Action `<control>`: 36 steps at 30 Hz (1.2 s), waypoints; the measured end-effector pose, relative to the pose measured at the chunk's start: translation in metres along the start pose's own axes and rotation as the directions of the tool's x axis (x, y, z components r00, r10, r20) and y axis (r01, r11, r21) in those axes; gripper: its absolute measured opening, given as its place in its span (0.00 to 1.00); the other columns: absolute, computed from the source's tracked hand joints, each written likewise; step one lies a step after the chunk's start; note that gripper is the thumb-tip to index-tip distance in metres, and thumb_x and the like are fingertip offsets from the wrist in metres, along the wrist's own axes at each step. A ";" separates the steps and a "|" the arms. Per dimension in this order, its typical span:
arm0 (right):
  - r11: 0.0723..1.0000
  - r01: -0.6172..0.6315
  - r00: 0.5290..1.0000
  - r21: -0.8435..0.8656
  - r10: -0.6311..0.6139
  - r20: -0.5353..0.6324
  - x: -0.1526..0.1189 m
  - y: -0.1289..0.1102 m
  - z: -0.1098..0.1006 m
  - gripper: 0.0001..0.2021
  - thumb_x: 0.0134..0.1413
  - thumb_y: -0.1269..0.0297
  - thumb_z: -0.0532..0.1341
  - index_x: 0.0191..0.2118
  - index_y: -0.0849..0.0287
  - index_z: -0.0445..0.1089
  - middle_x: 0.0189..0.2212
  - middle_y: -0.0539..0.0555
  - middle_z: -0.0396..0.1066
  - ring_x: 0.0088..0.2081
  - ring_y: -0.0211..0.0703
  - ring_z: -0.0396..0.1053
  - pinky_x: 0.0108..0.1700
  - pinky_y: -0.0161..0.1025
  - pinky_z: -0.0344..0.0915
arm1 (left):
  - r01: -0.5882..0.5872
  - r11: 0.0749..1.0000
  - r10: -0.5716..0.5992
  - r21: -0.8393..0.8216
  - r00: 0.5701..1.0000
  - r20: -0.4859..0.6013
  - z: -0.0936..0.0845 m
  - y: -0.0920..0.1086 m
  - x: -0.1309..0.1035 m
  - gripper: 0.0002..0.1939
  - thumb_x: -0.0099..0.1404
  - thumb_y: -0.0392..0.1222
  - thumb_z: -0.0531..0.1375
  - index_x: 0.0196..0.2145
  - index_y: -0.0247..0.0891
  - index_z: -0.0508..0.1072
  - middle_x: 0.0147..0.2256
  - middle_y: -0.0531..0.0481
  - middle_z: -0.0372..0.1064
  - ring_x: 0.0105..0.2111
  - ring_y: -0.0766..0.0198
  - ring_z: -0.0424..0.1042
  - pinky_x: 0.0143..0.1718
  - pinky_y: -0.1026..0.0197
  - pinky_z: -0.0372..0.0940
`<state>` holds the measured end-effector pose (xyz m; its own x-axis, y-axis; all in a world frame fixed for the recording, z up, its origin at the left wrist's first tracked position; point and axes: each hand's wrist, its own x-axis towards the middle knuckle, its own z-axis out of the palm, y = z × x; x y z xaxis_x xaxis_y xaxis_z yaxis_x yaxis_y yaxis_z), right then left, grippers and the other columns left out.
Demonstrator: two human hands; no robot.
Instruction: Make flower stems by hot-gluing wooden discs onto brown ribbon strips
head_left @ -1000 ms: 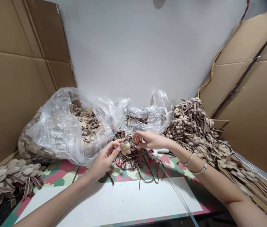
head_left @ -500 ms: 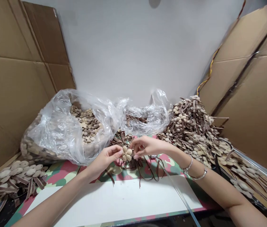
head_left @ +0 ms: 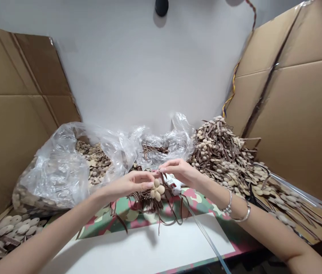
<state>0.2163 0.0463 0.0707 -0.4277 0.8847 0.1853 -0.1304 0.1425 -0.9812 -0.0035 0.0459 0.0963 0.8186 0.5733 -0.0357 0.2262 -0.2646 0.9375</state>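
A beige padded flower [head_left: 157, 190] with rounded petals is pinched between the thumb and fingers of my left hand [head_left: 136, 182], its face towards me. Just above and to the right, my right hand [head_left: 179, 170] has its fingertips closed on a thin brown ribbon [head_left: 161, 176], close to the left fingertips. Below that hand lies a white glue gun [head_left: 173, 185], partly covered by fingers and ribbons. A long clear glue stick [head_left: 206, 232] runs from its back towards the front edge. Loose brown ribbons [head_left: 146, 201] lie in a tangle under both hands.
At left stands a clear plastic bag [head_left: 61, 171] full of beige flowers; another plastic bag [head_left: 178, 140] holds ribbons. Beribboned flowers form a large heap [head_left: 223, 160] at right and a smaller pile [head_left: 9, 232] at left. Cardboard walls [head_left: 297, 114] flank the white board [head_left: 138, 251] and camouflage-patterned surface.
My view has tilted up and turned slightly left. My right hand has moved in above the flower, close to my left fingertips, and the glue gun shows more. The flower stays in my left hand.
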 end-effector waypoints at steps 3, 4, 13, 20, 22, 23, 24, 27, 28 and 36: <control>1.000 0.016 0.998 -0.014 -0.017 -0.064 0.019 -0.018 -0.007 0.05 0.39 0.65 0.67 0.28 0.59 0.75 0.27 0.53 0.72 0.31 0.38 0.66 0.37 0.39 0.61 | -0.076 0.997 0.078 0.028 0.996 -0.048 -0.005 0.022 0.022 0.08 0.61 0.46 0.56 0.34 0.42 0.72 0.37 0.48 0.71 0.40 0.58 0.68 0.45 0.54 0.60; 0.999 0.025 0.997 -0.022 -0.027 -0.068 0.025 -0.025 -0.009 0.05 0.40 0.65 0.66 0.27 0.60 0.75 0.27 0.53 0.71 0.29 0.37 0.65 0.35 0.38 0.61 | -0.103 0.994 0.106 0.034 0.990 -0.097 -0.007 0.027 0.028 0.08 0.60 0.46 0.56 0.34 0.42 0.72 0.36 0.48 0.71 0.40 0.59 0.68 0.44 0.55 0.60; 0.993 0.115 0.987 -0.022 -0.117 -0.112 0.047 -0.043 -0.011 0.08 0.35 0.66 0.68 0.28 0.60 0.76 0.29 0.55 0.73 0.33 0.40 0.68 0.38 0.39 0.63 | -0.143 0.990 0.135 -0.010 0.957 -0.258 -0.012 0.037 0.042 0.08 0.58 0.46 0.58 0.29 0.39 0.71 0.34 0.47 0.71 0.37 0.61 0.69 0.42 0.58 0.61; 0.983 0.111 0.986 -0.146 -0.127 -0.106 0.041 -0.042 -0.011 0.06 0.36 0.64 0.69 0.25 0.59 0.75 0.26 0.53 0.72 0.31 0.39 0.68 0.37 0.40 0.63 | -0.048 0.995 0.072 0.087 0.955 -0.286 -0.011 0.029 0.038 0.09 0.57 0.47 0.58 0.28 0.39 0.72 0.28 0.49 0.71 0.31 0.62 0.68 0.35 0.59 0.61; 0.977 0.111 0.986 -0.180 -0.131 -0.105 0.040 -0.045 -0.010 0.07 0.36 0.63 0.68 0.25 0.59 0.75 0.26 0.53 0.72 0.31 0.39 0.68 0.37 0.40 0.63 | -0.057 0.996 0.073 0.063 0.959 -0.274 -0.013 0.028 0.037 0.08 0.57 0.46 0.59 0.29 0.39 0.73 0.29 0.49 0.72 0.32 0.62 0.69 0.35 0.59 0.62; 0.973 0.106 0.987 -0.203 -0.128 -0.101 0.039 -0.046 -0.010 0.08 0.37 0.62 0.68 0.26 0.59 0.75 0.26 0.53 0.72 0.31 0.40 0.68 0.37 0.40 0.63 | -0.061 0.997 0.073 0.050 0.960 -0.269 -0.014 0.028 0.037 0.08 0.56 0.45 0.59 0.28 0.39 0.73 0.29 0.49 0.72 0.32 0.62 0.70 0.36 0.59 0.62; 0.969 0.097 0.988 -0.228 -0.121 -0.094 0.038 -0.047 -0.010 0.09 0.37 0.62 0.68 0.28 0.59 0.75 0.27 0.53 0.73 0.31 0.40 0.68 0.37 0.40 0.63 | -0.065 0.997 0.073 0.039 0.961 -0.266 -0.015 0.029 0.037 0.07 0.56 0.45 0.60 0.28 0.39 0.74 0.30 0.49 0.72 0.32 0.62 0.70 0.36 0.59 0.62; 0.957 0.084 0.992 -0.278 -0.106 -0.067 0.037 -0.048 -0.012 0.09 0.37 0.62 0.68 0.29 0.59 0.75 0.29 0.53 0.72 0.33 0.40 0.67 0.37 0.40 0.62 | -0.063 0.998 0.069 0.031 0.964 -0.258 -0.015 0.030 0.035 0.07 0.56 0.44 0.60 0.29 0.38 0.74 0.31 0.48 0.73 0.33 0.62 0.71 0.37 0.59 0.63; 0.958 0.090 0.992 -0.272 -0.111 -0.062 0.037 -0.048 -0.012 0.08 0.37 0.63 0.68 0.28 0.59 0.74 0.28 0.52 0.72 0.32 0.39 0.67 0.37 0.40 0.62 | -0.063 0.997 0.070 0.037 0.967 -0.247 -0.014 0.031 0.034 0.07 0.56 0.43 0.60 0.30 0.38 0.74 0.31 0.48 0.73 0.33 0.62 0.71 0.37 0.59 0.63; 0.982 0.018 0.999 -0.186 -0.008 0.050 0.040 -0.046 -0.013 0.14 0.38 0.66 0.68 0.36 0.59 0.75 0.33 0.54 0.73 0.36 0.42 0.68 0.40 0.41 0.62 | -0.053 0.989 0.073 0.137 0.987 -0.146 -0.006 0.037 0.029 0.07 0.58 0.43 0.59 0.30 0.39 0.75 0.31 0.48 0.73 0.32 0.61 0.70 0.35 0.59 0.62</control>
<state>0.2165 0.0810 0.1224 -0.4707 0.8602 0.1960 0.0311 0.2383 -0.9707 0.0256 0.0571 0.1315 0.7471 0.6594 0.0834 0.2527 -0.3978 0.8820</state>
